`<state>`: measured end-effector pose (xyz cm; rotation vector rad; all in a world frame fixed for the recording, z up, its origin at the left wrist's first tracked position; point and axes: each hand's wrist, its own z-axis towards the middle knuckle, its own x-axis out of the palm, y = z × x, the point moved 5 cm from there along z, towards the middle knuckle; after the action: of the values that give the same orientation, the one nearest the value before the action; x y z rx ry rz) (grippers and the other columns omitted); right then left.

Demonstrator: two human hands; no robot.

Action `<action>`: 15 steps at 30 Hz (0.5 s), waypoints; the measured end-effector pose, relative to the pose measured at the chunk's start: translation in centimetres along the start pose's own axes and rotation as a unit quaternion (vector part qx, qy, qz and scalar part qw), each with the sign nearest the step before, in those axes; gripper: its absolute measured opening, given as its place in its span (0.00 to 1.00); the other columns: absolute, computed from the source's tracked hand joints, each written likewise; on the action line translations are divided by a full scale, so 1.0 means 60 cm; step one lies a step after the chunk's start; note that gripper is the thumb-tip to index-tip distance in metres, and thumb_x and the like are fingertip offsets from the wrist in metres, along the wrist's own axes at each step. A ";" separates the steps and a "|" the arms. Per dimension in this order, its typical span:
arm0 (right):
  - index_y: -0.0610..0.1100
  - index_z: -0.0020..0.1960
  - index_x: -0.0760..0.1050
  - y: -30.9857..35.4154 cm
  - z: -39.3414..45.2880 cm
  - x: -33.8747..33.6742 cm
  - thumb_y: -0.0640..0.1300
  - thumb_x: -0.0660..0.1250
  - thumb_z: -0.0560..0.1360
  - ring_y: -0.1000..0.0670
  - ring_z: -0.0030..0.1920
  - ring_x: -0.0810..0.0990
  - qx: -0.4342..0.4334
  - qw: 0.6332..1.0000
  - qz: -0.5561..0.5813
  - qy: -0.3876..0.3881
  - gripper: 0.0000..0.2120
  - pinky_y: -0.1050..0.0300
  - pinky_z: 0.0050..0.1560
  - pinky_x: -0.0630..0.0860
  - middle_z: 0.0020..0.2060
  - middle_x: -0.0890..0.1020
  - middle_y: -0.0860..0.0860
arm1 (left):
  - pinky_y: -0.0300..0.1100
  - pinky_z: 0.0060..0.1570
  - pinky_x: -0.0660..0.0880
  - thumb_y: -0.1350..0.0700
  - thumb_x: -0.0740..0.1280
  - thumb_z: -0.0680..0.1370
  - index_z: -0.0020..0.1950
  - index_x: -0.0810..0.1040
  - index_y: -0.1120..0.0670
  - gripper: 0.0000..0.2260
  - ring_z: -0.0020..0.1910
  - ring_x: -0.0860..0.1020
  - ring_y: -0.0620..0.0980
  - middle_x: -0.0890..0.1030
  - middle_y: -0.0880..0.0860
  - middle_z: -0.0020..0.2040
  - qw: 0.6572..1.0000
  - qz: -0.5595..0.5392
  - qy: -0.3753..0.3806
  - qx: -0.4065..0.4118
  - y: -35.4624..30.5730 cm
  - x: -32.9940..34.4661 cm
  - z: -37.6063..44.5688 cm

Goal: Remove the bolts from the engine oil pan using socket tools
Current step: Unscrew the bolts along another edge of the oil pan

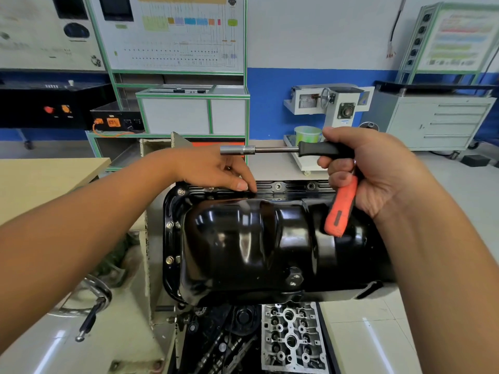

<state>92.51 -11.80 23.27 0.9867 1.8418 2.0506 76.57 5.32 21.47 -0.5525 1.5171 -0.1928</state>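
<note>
A glossy black oil pan (256, 238) lies bottom-up on an engine in front of me. Bolts (169, 225) sit along its left flange, and more bolts (278, 186) stand on the far flange. My right hand (378, 174) grips two tools at once: a socket driver (283, 150) with a black handle, its silver socket pointing left in the air above the pan, and an orange-handled tool (340, 209) hanging down over the pan. My left hand (216, 171) reaches over the far flange, its fingertips touching the flange near a bolt; what they pinch is hidden.
A cylinder head (293, 336) lies below the pan beside greasy engine parts. A crank handle (91, 317) of the engine stand sticks out at lower left. A beige table (40, 179) stands left. Training boards, a green bucket (307, 134) and cabinets line the back wall.
</note>
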 end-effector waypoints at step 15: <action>0.40 0.52 0.71 0.002 -0.002 0.001 0.40 0.70 0.78 0.56 0.18 0.64 0.001 1.000 -0.006 -0.003 0.08 0.66 0.17 0.62 0.28 0.77 0.42 | 0.42 0.43 0.72 0.52 0.70 0.81 0.55 0.84 0.45 0.05 0.38 0.74 0.52 0.78 0.59 0.40 1.000 0.009 -0.020 0.016 0.012 -0.003 0.002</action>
<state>92.43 -11.91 23.41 0.9800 1.8433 2.0365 76.52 6.05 21.29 -0.5148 1.4769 -0.1903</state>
